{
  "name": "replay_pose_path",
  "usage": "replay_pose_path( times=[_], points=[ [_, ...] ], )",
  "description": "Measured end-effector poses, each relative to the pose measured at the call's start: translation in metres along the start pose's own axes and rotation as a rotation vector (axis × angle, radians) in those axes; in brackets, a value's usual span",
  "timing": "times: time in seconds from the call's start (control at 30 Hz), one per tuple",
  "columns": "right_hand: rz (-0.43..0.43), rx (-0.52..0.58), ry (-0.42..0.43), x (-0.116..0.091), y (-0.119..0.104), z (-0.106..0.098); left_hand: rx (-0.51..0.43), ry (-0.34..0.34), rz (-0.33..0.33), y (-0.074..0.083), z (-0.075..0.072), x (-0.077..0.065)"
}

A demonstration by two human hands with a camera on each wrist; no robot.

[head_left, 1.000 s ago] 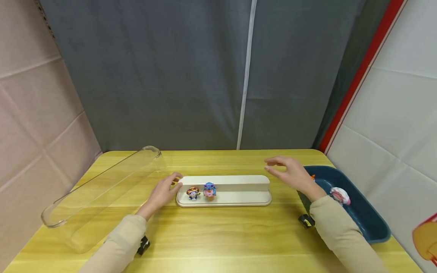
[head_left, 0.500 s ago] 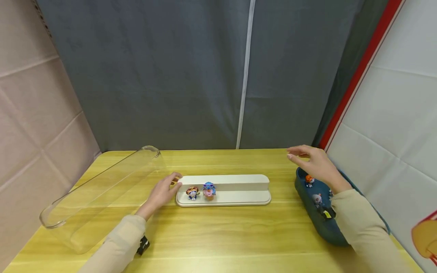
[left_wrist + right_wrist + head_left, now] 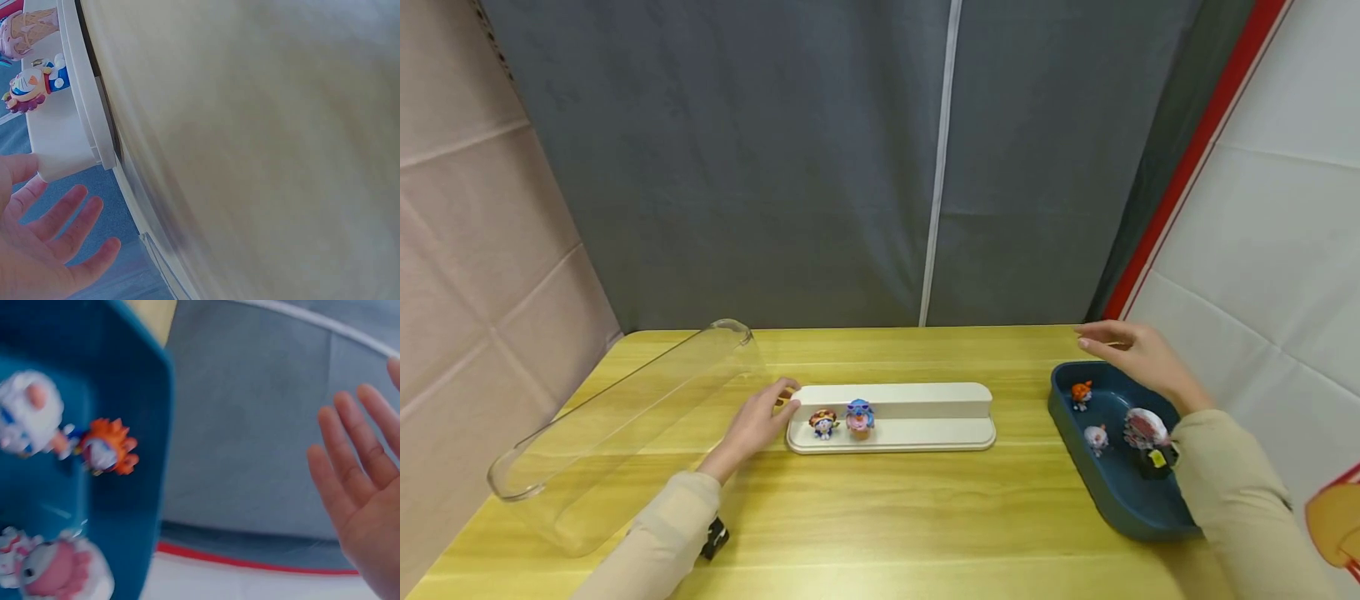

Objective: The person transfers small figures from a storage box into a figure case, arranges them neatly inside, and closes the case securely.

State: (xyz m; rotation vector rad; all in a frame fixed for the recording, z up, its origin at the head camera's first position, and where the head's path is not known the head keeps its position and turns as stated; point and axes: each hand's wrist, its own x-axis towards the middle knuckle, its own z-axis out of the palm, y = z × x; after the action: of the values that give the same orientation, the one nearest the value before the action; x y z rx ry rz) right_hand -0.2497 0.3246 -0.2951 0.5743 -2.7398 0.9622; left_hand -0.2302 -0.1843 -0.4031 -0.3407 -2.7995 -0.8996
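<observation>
My left hand (image 3: 754,427) is at the left end of a long white stepped display base (image 3: 936,433). Thumb and index finger touch that end, and the other fingers are spread. On the base's lower step stand a figurine with a brown-orange hat (image 3: 823,424) and a blue-haired figurine (image 3: 860,419) with an ice-cream cone shape. My right hand (image 3: 1142,360) hangs with extended fingers over the far end of a dark blue tray (image 3: 1097,492), holding nothing. Inside the tray lie an orange-haired figurine (image 3: 106,447), a small white figurine (image 3: 1096,437) and a larger white-and-pink figurine (image 3: 1145,427).
A clear, trough-shaped plastic cover (image 3: 632,433) lies slanted on the left of the wooden table (image 3: 880,525). Behind the table hangs a grey curtain (image 3: 775,167). A white wall panel (image 3: 1262,250) with a red strip rises close beside the tray.
My right hand has moved rightward from beside the base to over the tray, uncovering more of the tray's figurines. The left hand and both figurines on the base stay put.
</observation>
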Motion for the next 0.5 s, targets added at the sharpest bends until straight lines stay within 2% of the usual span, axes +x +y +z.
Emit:
replay_pose_path(
  times=[0.13, 0.33, 0.5],
  points=[
    [0.056, 0.026, -0.048, -0.003, 0.017, 0.0, 0.007, 0.003, 0.007, 0.0, 0.0, -0.001],
    [0.165, 0.068, -0.165, -0.008, 0.047, 0.006, 0.004, 0.001, 0.013, -0.001, 0.0, -0.001],
    [0.214, 0.098, -0.188, -0.012, 0.061, 0.009, 0.005, -0.011, -0.001, -0.001, 0.0, -0.001]
  ],
)
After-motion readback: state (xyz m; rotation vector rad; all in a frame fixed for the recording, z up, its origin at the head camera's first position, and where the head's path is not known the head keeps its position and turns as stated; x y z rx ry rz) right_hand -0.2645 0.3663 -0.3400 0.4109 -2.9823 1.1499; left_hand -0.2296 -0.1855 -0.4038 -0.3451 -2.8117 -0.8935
